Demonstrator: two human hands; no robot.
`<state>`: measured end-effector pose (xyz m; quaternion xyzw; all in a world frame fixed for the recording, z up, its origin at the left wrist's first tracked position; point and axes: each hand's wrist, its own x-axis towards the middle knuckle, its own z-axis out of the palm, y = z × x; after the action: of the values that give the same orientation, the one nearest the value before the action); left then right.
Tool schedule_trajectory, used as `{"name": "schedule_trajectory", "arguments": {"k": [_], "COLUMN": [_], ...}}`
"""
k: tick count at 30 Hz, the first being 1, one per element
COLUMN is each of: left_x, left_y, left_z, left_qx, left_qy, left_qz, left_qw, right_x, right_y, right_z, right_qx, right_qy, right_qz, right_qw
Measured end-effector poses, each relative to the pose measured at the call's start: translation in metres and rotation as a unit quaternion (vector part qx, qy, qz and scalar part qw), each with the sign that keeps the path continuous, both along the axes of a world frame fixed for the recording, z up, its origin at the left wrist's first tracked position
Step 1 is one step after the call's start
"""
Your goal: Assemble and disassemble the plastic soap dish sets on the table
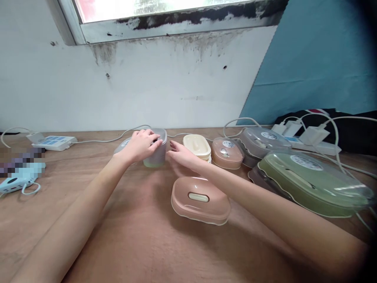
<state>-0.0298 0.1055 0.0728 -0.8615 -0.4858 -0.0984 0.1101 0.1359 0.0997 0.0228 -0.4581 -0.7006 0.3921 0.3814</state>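
Nearest on the wooden table lies the pink container, a pale slot in its top. Right of it sits a clear-lidded green container. Beyond the pink container, to its left, the right hand has its fingers loosely spread near a greyish stack; the left hand drapes its fingers over that stack's top, whether gripping I cannot tell. Straight beyond the pink container stands a cream stack.

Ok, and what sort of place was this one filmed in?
Probably a plain indoor workspace, though home or workplace I can't tell: a wood-toned table against a stained white wall, a window above, and a power strip on the tabletop.
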Motion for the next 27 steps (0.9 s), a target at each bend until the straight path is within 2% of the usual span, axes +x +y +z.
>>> {"name": "schedule_trajectory", "arguments": {"k": [3,5,7,9,11,13,15,20,23,27], "left_x": [0.008,0.018,0.030,0.044,0.055,0.063,0.066,0.063,0.060,0.051], "left_y": [-0.018,-0.035,-0.051,-0.064,-0.070,-0.072,-0.071,-0.069,-0.065,-0.058], "left_z": [0.014,0.019,0.015,0.000,-0.019,-0.035,-0.044,-0.039,-0.033,-0.017], "left_qx": [0.036,0.031,-0.043,-0.158,-0.240,-0.272,-0.291,-0.343,-0.372,-0.425], "left_qy": [-0.040,-0.074,-0.069,-0.013,0.029,0.025,0.000,-0.057,-0.078,-0.113], "left_qz": [-0.019,-0.086,-0.186,-0.272,-0.304,-0.294,-0.279,-0.275,-0.261,-0.223], "left_qw": [0.998,0.993,0.979,0.949,0.921,0.916,0.915,0.897,0.887,0.870], "right_x": [0.026,0.049,0.073,0.092,0.104,0.109,0.109,0.106,0.108,0.115], "right_y": [-0.036,-0.066,-0.095,-0.116,-0.128,-0.133,-0.134,-0.132,-0.132,-0.131], "right_z": [0.009,0.008,0.001,-0.012,-0.026,-0.035,-0.039,-0.038,-0.042,-0.048], "right_qx": [0.038,0.072,0.153,0.164,0.142,0.108,0.066,-0.025,-0.013,0.081], "right_qy": [-0.023,-0.043,-0.130,-0.190,-0.219,-0.219,-0.180,-0.030,-0.036,-0.101], "right_qz": [0.007,0.029,0.042,0.063,0.077,0.065,0.047,0.055,0.058,0.057], "right_qw": [0.999,0.996,0.979,0.966,0.962,0.968,0.980,0.998,0.998,0.990]}}
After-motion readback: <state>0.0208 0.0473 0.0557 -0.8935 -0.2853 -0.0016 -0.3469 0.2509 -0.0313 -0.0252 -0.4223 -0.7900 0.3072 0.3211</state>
